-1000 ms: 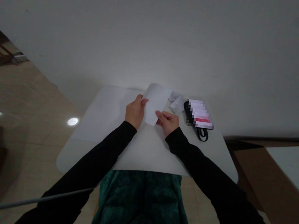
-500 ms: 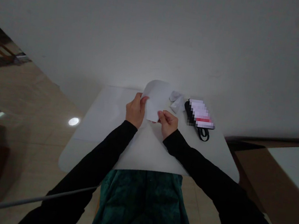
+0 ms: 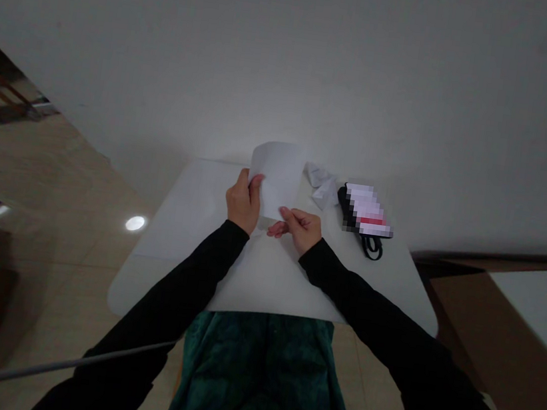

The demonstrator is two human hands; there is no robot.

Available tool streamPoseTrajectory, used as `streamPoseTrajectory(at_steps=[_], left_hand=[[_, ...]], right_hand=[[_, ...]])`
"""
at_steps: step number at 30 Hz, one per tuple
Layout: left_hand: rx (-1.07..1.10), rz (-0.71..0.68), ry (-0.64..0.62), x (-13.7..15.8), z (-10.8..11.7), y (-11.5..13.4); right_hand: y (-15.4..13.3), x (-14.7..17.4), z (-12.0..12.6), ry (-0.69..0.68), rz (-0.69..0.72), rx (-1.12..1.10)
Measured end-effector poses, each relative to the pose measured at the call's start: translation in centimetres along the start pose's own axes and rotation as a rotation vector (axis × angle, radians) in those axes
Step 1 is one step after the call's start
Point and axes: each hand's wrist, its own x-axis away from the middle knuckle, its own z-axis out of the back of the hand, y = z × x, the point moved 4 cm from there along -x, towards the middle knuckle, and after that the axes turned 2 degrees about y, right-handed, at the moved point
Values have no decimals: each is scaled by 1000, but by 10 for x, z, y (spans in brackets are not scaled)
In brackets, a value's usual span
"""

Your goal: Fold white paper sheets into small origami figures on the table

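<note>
A white sheet of paper (image 3: 277, 175) stands raised over the table, its top edge curving slightly. My left hand (image 3: 244, 201) grips its left side, thumb in front and fingers behind. At the lower right corner is my right hand (image 3: 304, 229), its thumb touching or very close to the paper. The other fingers of that hand stretch out below the sheet's bottom edge, apart from the thumb. Crumpled white paper (image 3: 324, 190) lies just right of the sheet.
A phone with a blurred screen (image 3: 368, 207) rests on a black case with a strap loop (image 3: 373, 248) at the table's right. Another white sheet (image 3: 175, 219) lies flat on the left of the white table (image 3: 262, 291). Behind stands a wall (image 3: 292, 66); a grey cable (image 3: 51, 364) crosses at lower left.
The raised paper and my left hand have shifted slightly left. My right hand's fingers have spread from their pinch on the corner and now show below the paper's edge.
</note>
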Motion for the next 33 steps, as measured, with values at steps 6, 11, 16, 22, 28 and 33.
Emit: streamPoseTrajectory(at_steps=[6, 11, 16, 22, 28, 33], left_hand=[[5, 58, 41, -4, 3, -4], [58, 93, 34, 0, 1, -3], [169, 63, -134, 10, -10, 4], [43, -130, -100, 3, -5, 8], [-147, -754, -163, 17, 2, 52], [-44, -741, -229, 20, 2, 52]], right_hand=[[1, 0, 1, -116, -26, 112], [-11, 3, 9, -76, 124, 332], [-24, -6, 25, 96, 313, 504], [-20, -24, 41, -96, 115, 500], [-39, -20, 43, -144, 540, 1261], [-48, -11, 38, 42, 885, 1348]])
